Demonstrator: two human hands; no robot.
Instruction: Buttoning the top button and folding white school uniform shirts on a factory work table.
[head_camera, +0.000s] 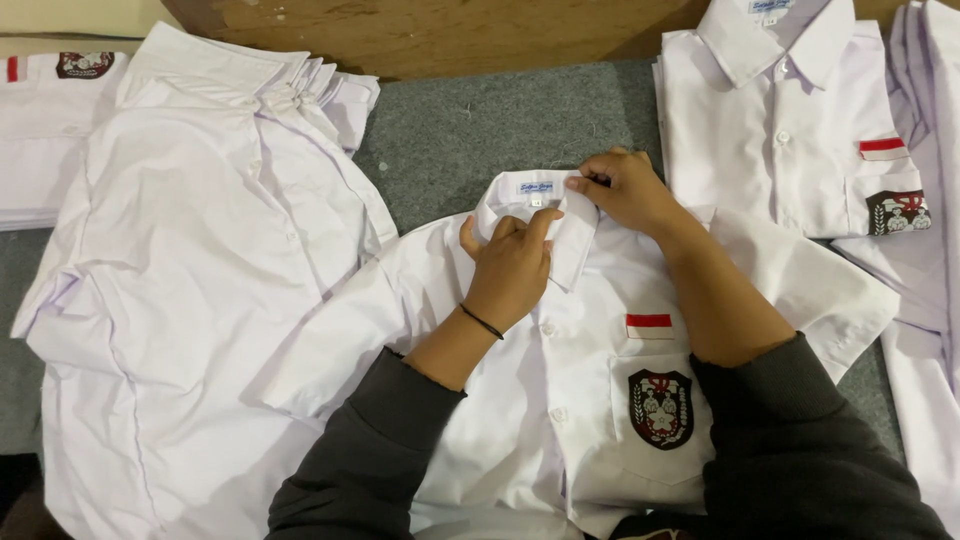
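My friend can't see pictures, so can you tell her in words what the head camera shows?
Two hands work at the collar of a white school shirt lying face up on a grey table: the left hand presses it while the right hand pinches it. More white shirts lie in piles on both sides.

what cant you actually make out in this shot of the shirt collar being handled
Head view only:
- The top button of the middle white shirt: hidden under the left hand.
- The collar tip held by the right hand: fingers cover it.
- The shirt's hem: cut off by the bottom edge and dark sleeves.
- The neck label: too small to read.
- The far right shirt: cut off by the right edge.
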